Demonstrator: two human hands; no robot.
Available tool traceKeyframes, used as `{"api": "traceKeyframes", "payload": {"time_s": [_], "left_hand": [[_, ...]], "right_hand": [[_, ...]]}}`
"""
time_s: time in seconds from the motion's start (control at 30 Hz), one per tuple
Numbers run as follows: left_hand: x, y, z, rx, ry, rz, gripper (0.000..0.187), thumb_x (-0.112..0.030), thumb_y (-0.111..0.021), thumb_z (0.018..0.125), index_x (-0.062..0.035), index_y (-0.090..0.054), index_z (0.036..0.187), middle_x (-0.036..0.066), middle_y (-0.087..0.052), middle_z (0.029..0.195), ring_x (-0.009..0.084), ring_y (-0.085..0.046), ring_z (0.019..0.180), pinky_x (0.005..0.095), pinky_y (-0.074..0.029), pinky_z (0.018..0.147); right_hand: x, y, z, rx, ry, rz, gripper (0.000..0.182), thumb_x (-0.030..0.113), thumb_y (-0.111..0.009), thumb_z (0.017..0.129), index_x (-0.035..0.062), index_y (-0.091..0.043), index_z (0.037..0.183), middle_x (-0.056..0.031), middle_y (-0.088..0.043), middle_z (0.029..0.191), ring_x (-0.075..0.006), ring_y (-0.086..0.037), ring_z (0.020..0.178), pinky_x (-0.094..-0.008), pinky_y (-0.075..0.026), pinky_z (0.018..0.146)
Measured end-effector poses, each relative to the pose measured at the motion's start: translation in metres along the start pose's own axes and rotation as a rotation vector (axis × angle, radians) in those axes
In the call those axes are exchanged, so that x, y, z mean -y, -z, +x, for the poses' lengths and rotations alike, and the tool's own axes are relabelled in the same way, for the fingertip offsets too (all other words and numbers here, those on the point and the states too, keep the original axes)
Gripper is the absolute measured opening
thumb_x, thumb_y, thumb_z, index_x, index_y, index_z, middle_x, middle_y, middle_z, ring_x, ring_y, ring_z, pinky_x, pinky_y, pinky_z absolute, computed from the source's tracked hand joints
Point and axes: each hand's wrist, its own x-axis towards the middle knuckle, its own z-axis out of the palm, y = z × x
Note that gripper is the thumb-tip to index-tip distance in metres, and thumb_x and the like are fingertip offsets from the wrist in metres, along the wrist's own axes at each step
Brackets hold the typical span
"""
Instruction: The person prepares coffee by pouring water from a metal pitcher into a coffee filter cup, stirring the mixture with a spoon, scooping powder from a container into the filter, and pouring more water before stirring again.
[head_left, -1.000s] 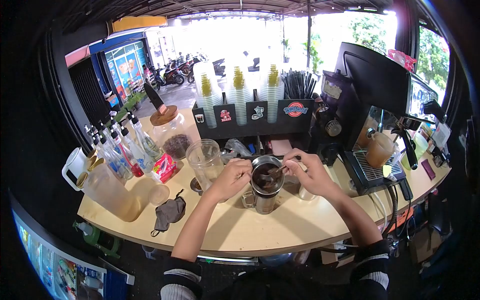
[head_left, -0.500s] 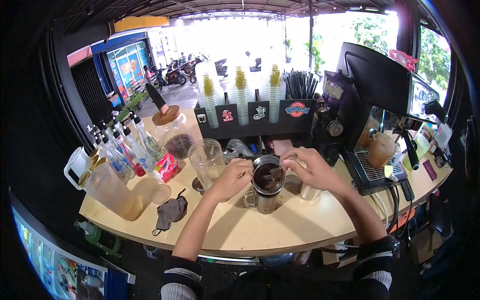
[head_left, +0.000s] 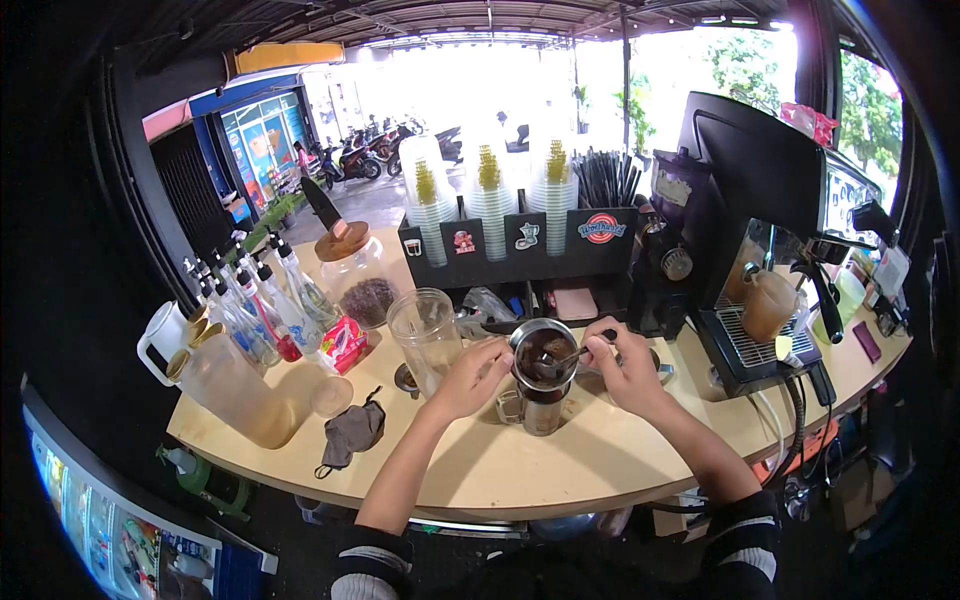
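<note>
Polished metal gleams before you: a slender silver-coloured spoon [head_left: 577,353] and a round, bright-rimmed metal vessel [head_left: 546,387], over a clear, smooth-sided handled mug [head_left: 541,417], glass or plastic. Your pale wood-look counter [head_left: 480,480] shows a smooth, softly shining top. To your left, a crumpled dark-grey cloth mask [head_left: 355,430] looks matt beside a tall, cloudy plastic pitcher [head_left: 235,395] and a glossy red-and-white packet [head_left: 343,345]; a brown wooden lid [head_left: 343,240] tops a clear, shiny jar [head_left: 366,285]. Facing you, translucent plastic cups [head_left: 490,212] fill a black, flat-faced holder [head_left: 470,263]. Your black-and-grey striped sleeves [head_left: 745,550] are soft cloth.
</note>
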Motion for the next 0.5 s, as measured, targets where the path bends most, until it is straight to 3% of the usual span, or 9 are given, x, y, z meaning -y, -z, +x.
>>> {"api": "traceKeyframes", "payload": {"time_s": [0.2,0.27,0.37,0.47,0.5], "left_hand": [[0.004,-0.014,-0.014,-0.091,0.171,-0.223,0.027,-0.02,-0.043,0.099,0.0,-0.05,0.082,0.003,-0.049,0.074,0.011,-0.046,0.073,0.0271,-0.039,0.069],[0.01,-0.022,-0.02,-0.116,0.171,-0.275,0.027,-0.02,-0.042,0.1,-0.0007,-0.049,0.082,0.002,-0.048,0.074,0.0095,-0.045,0.072,0.0261,-0.039,0.068],[0.013,-0.032,-0.024,-0.163,0.173,-0.342,0.028,-0.021,-0.04,0.1,-0.0015,-0.049,0.083,0.001,-0.047,0.073,0.0079,-0.043,0.071,0.0247,-0.038,0.067],[0.017,-0.036,-0.029,-0.181,0.203,-0.34,0.027,-0.022,-0.039,0.101,-0.002,-0.048,0.084,0.001,-0.047,0.074,0.0076,-0.043,0.072,0.0235,-0.038,0.067],[0.011,-0.037,-0.03,-0.215,0.179,-0.345,0.027,-0.022,-0.039,0.101,-0.002,-0.048,0.084,0.001,-0.047,0.074,0.0077,-0.043,0.072,0.0234,-0.038,0.067]], "right_hand": [[-0.005,-0.012,-0.006,-0.062,0.045,0.081,0.018,0.016,-0.048,0.097,-0.0009,-0.055,0.096,-0.0077,-0.061,0.074,-0.0121,-0.062,0.069,-0.0254,-0.048,0.059],[-0.005,-0.009,-0.006,-0.171,0.103,-0.022,0.017,0.015,-0.048,0.096,-0.0005,-0.055,0.096,-0.009,-0.062,0.077,-0.0137,-0.062,0.07,-0.0257,-0.049,0.061],[-0.007,-0.014,-0.006,-0.093,0.129,0.019,0.014,0.013,-0.05,0.095,-0.0001,-0.056,0.096,-0.0101,-0.062,0.079,-0.0167,-0.062,0.069,-0.0275,-0.048,0.062],[0.001,-0.015,-0.009,-0.145,0.039,0.035,0.012,0.011,-0.052,0.093,0.0003,-0.056,0.095,-0.0102,-0.062,0.078,-0.0196,-0.061,0.069,-0.0299,-0.047,0.063],[-0.002,-0.011,-0.007,-0.163,0.102,-0.063,0.011,0.01,-0.053,0.092,0.0004,-0.057,0.095,-0.0101,-0.062,0.079,-0.0209,-0.06,0.071,-0.0318,-0.047,0.067]]}}
